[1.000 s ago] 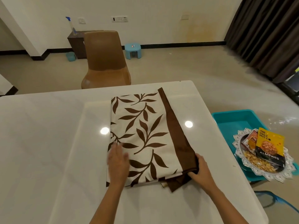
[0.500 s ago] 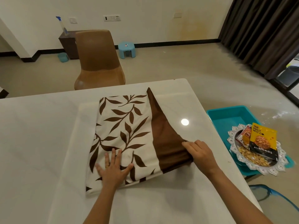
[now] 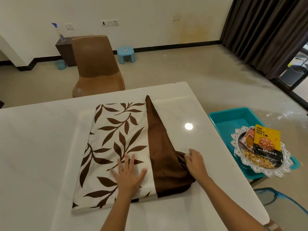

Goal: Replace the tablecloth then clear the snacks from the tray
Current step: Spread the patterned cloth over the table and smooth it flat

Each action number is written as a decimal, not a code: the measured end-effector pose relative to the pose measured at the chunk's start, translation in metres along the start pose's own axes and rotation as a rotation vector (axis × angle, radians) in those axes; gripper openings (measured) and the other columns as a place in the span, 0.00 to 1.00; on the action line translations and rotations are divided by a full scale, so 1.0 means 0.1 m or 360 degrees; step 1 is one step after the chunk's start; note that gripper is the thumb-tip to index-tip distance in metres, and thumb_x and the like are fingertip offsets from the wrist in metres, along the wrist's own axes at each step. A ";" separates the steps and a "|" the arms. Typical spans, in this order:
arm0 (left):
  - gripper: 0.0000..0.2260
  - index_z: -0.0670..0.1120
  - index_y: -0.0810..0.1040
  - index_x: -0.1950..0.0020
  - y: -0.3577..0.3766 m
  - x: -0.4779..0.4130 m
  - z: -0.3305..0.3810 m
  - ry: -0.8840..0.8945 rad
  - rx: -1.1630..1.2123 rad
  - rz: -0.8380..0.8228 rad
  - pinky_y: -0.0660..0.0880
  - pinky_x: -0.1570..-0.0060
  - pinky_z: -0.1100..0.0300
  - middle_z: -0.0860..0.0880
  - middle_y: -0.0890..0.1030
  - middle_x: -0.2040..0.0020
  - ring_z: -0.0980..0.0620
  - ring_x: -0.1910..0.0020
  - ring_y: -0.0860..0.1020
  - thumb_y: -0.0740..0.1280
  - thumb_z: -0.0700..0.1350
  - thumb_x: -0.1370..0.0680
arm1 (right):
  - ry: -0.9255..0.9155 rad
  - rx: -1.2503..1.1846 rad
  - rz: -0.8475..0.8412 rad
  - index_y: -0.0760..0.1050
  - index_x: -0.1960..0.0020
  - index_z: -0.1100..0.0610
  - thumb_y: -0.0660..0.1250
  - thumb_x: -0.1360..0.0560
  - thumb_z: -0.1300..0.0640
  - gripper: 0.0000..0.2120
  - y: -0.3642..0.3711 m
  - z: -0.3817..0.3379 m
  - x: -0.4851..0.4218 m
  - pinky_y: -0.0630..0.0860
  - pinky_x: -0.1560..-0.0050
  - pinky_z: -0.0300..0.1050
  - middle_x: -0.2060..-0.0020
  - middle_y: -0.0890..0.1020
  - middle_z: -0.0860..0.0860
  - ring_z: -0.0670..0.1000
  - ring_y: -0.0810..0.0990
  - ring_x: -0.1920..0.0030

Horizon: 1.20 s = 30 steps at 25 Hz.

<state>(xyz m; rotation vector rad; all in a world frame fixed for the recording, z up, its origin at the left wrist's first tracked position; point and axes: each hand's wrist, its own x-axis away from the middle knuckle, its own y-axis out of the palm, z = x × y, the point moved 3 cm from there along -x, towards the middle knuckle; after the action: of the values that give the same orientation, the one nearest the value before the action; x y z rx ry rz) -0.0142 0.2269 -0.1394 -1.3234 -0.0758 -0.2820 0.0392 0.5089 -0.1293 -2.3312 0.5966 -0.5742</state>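
Observation:
A folded tablecloth (image 3: pixel 116 139), cream with brown leaves and a dark brown border, lies on the white table (image 3: pixel 33 147). My left hand (image 3: pixel 129 175) presses flat on the leaf pattern with fingers spread. My right hand (image 3: pixel 195 162) pinches the brown border at its right edge, where the fabric bunches up. To the right, off the table, a silver tray (image 3: pixel 283 170) holds a yellow almonds packet (image 3: pixel 266 144), another snack pack (image 3: pixel 248 139) and loose nuts (image 3: pixel 256 160).
The silver tray rests on a teal tub (image 3: pixel 233 120) beside the table. A brown chair (image 3: pixel 96 64) stands at the table's far edge. A blue stool (image 3: pixel 126 54), a dark cabinet with a spray bottle (image 3: pixel 58 31), and dark curtains (image 3: pixel 266 30) are further back.
My right hand has pulled the brown border outward to the right, widening it and bunching the fabric. My left hand stays flat on the cloth.

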 end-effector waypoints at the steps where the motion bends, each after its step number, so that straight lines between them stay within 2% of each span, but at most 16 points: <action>1: 0.40 0.58 0.38 0.23 0.07 0.02 -0.02 -0.0052 -0.0072 -0.0044 0.26 0.38 0.34 0.52 0.37 0.23 0.41 0.24 0.35 0.38 0.76 0.31 | -0.0085 0.0085 -0.0106 0.65 0.28 0.60 0.59 0.20 0.52 0.22 0.12 -0.11 0.00 0.70 0.34 0.50 0.36 0.74 0.58 0.57 0.73 0.36; 4: 0.41 0.61 0.30 0.27 0.11 0.09 -0.12 -0.0203 -0.0093 -0.0114 0.20 0.45 0.34 0.55 0.32 0.25 0.39 0.26 0.32 0.35 0.78 0.34 | -0.0239 0.0487 -0.0362 0.63 0.29 0.57 0.58 0.20 0.47 0.23 0.41 -0.31 0.15 0.74 0.45 0.47 0.40 0.75 0.57 0.56 0.77 0.43; 6: 0.41 0.61 0.30 0.27 0.08 0.17 -0.17 -0.0258 -0.0073 -0.0082 0.19 0.47 0.35 0.55 0.33 0.25 0.39 0.25 0.33 0.34 0.78 0.35 | -0.0236 0.0519 -0.0404 0.67 0.36 0.58 0.59 0.20 0.49 0.17 0.38 -0.39 0.20 0.76 0.50 0.46 0.45 0.78 0.55 0.55 0.79 0.48; 7: 0.41 0.61 0.31 0.27 0.08 0.21 -0.21 -0.0297 -0.0069 -0.0061 0.18 0.48 0.35 0.55 0.34 0.24 0.39 0.25 0.34 0.35 0.78 0.35 | -0.0262 0.0450 -0.0296 0.71 0.41 0.58 0.60 0.20 0.50 0.13 0.30 -0.42 0.22 0.77 0.51 0.46 0.49 0.79 0.54 0.54 0.80 0.51; 10: 0.42 0.62 0.36 0.25 0.12 0.38 -0.27 -0.0410 -0.0042 -0.0076 0.19 0.47 0.35 0.54 0.40 0.21 0.39 0.24 0.36 0.35 0.78 0.35 | -0.0506 0.0129 0.0399 0.75 0.48 0.57 0.64 0.21 0.55 0.06 0.00 -0.47 0.43 0.77 0.64 0.41 0.56 0.78 0.51 0.49 0.78 0.63; 12: 0.40 0.62 0.42 0.23 0.13 0.48 -0.26 -0.0494 -0.0049 -0.0113 0.28 0.40 0.29 0.53 0.45 0.21 0.39 0.24 0.41 0.38 0.78 0.32 | -0.0361 0.0124 0.0516 0.75 0.49 0.57 0.64 0.21 0.55 0.06 -0.02 -0.34 0.69 0.75 0.66 0.40 0.56 0.77 0.51 0.49 0.76 0.64; 14: 0.38 0.60 0.60 0.26 0.05 0.55 -0.25 -0.0590 -0.0089 -0.0007 0.48 0.36 0.28 0.51 0.62 0.24 0.38 0.26 0.56 0.40 0.76 0.30 | 0.0084 0.0371 0.0247 0.74 0.49 0.55 0.61 0.21 0.50 0.09 0.06 -0.09 0.83 0.75 0.57 0.44 0.53 0.74 0.52 0.51 0.76 0.57; 16: 0.35 0.52 0.78 0.46 -0.13 0.49 -0.20 -0.0502 -0.0005 0.0338 0.61 0.42 0.37 0.49 0.79 0.42 0.40 0.38 0.71 0.41 0.72 0.27 | 0.0114 0.0445 0.0057 0.72 0.50 0.55 0.64 0.24 0.48 0.11 0.04 0.04 0.73 0.73 0.50 0.44 0.51 0.72 0.53 0.53 0.74 0.51; 17: 0.31 0.49 0.78 0.55 -0.20 0.41 -0.15 -0.0383 0.0067 0.0517 0.64 0.44 0.42 0.48 0.80 0.50 0.41 0.44 0.73 0.44 0.69 0.26 | 0.0062 0.0266 0.0005 0.72 0.49 0.56 0.66 0.25 0.49 0.12 0.02 0.01 0.64 0.73 0.50 0.43 0.50 0.72 0.52 0.54 0.74 0.49; 19: 0.22 0.50 0.76 0.57 -0.28 0.17 0.02 -0.0045 0.0259 0.0670 0.66 0.43 0.46 0.48 0.79 0.51 0.43 0.44 0.75 0.51 0.64 0.23 | 0.0030 0.0024 -0.0165 0.70 0.42 0.57 0.67 0.25 0.48 0.17 0.04 -0.18 0.46 0.74 0.48 0.42 0.47 0.74 0.52 0.53 0.76 0.48; 21: 0.22 0.50 0.74 0.40 -0.27 -0.10 0.25 0.0271 0.0288 0.0519 0.62 0.32 0.47 0.46 0.74 0.36 0.42 0.32 0.69 0.53 0.63 0.23 | 0.0005 0.0215 -0.0406 0.68 0.38 0.57 0.63 0.23 0.46 0.19 0.19 -0.38 0.34 0.75 0.47 0.44 0.45 0.77 0.54 0.52 0.78 0.49; 22: 0.27 0.52 0.68 0.30 -0.23 -0.21 0.33 0.0345 0.0236 0.0382 0.53 0.28 0.45 0.47 0.66 0.27 0.42 0.26 0.61 0.51 0.65 0.23 | -0.0006 0.0360 -0.0501 0.67 0.38 0.57 0.63 0.22 0.45 0.20 0.28 -0.46 0.32 0.75 0.47 0.44 0.44 0.77 0.54 0.53 0.78 0.49; 24: 0.36 0.56 0.49 0.22 -0.08 -0.33 0.30 0.0225 0.0132 0.0080 0.38 0.30 0.40 0.51 0.47 0.21 0.43 0.22 0.44 0.43 0.71 0.27 | 0.0056 0.0438 -0.0637 0.65 0.36 0.57 0.65 0.24 0.41 0.26 0.39 -0.52 0.34 0.75 0.45 0.45 0.40 0.76 0.55 0.55 0.78 0.44; 26: 0.38 0.60 0.37 0.24 0.07 -0.32 0.10 0.0027 0.0008 -0.0037 0.35 0.32 0.34 0.53 0.38 0.22 0.45 0.24 0.36 0.35 0.74 0.31 | 0.0324 0.0282 -0.0810 0.64 0.32 0.59 0.68 0.31 0.33 0.39 0.40 -0.48 0.36 0.76 0.42 0.48 0.36 0.74 0.57 0.57 0.77 0.40; 28: 0.36 0.62 0.33 0.26 0.10 -0.22 -0.01 -0.0054 -0.0013 -0.0025 0.35 0.33 0.33 0.54 0.37 0.22 0.46 0.24 0.34 0.33 0.74 0.31 | 0.0749 -0.0134 -0.1088 0.68 0.32 0.61 0.69 0.36 0.28 0.46 0.27 -0.49 0.40 0.76 0.43 0.50 0.37 0.76 0.57 0.58 0.78 0.41; 30: 0.34 0.63 0.34 0.25 0.10 -0.14 -0.05 -0.0118 0.0021 0.0022 0.36 0.32 0.33 0.54 0.39 0.22 0.45 0.24 0.35 0.33 0.73 0.30 | 0.0979 -0.0615 -0.1216 0.76 0.38 0.61 0.70 0.37 0.30 0.41 0.16 -0.57 0.42 0.78 0.44 0.50 0.43 0.81 0.58 0.58 0.80 0.45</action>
<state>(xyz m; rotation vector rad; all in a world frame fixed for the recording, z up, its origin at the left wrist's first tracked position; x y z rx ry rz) -0.0261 0.2269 -0.1529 -1.3208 -0.1308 -0.2206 0.0379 0.4473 -0.0906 -2.7140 0.0289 -1.6895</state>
